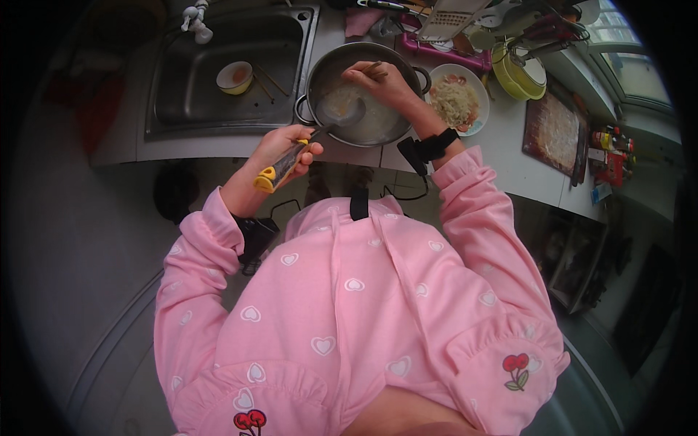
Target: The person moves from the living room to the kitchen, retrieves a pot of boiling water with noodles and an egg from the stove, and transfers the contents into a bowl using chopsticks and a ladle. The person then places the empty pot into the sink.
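My left hand (289, 155) grips the yellow-and-dark handle of a ladle (343, 113). Its bowl dips into a large two-handled metal pot (357, 143) on the counter. Cloudy pale liquid (376, 122) fills the lower part of the pot, with pale bits showing at the ladle's bowl. Above the pot my right hand (376, 82) is closed around a pair of wooden chopsticks (372, 67). Their lower ends are hard to make out under the hand. Just right of the pot sits a white plate (480, 95) heaped with pale shreds and reddish pieces (453, 103).
Left of the pot is a steel sink (185, 103) holding a yellow-and-white bowl (234, 78) and two thin sticks (271, 82). A faucet (197, 24) stands behind. To the right are yellow-green basins (515, 71), a worn cutting board (551, 131) and several bottles (613, 140). A grater (452, 19) leans behind the pot.
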Motion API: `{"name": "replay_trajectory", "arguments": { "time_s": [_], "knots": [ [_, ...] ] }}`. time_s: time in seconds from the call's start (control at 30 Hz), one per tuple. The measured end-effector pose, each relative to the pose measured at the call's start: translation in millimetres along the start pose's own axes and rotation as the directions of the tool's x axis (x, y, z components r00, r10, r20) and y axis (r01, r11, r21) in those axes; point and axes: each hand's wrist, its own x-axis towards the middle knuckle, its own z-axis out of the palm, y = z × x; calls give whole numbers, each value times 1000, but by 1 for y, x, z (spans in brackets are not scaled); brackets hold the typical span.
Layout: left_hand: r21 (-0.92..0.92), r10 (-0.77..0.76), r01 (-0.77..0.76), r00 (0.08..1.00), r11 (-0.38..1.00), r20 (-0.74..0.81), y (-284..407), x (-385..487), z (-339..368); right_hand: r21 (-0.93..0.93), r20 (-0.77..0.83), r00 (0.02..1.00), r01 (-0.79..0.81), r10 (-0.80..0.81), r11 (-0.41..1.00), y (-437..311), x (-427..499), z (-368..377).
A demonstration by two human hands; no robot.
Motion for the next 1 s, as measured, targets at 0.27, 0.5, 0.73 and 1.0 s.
{"name": "replay_trajectory", "arguments": {
  "time_s": [0.27, 0.5, 0.73, 1.0],
  "knots": [
    [4, -35, 35, 999, 999, -2, 5, -1, 1, -191, -104, 994, 26, -46, 981, -1, 3, -13],
    [150, -37, 38, 999, 988, -10, 13, -1, 2, -101, -62, 995, -84, 78, 991, 18, -21, -30],
    [325, -89, 83, 996, 942, 1, 30, 8, 3, -195, -220, 975, -81, 37, 977, 16, -46, -30],
    [439, -107, 101, 994, 893, -12, 47, 19, 4, -11, -392, 918, -66, 57, 998, 11, -51, -31]
  ]
}}
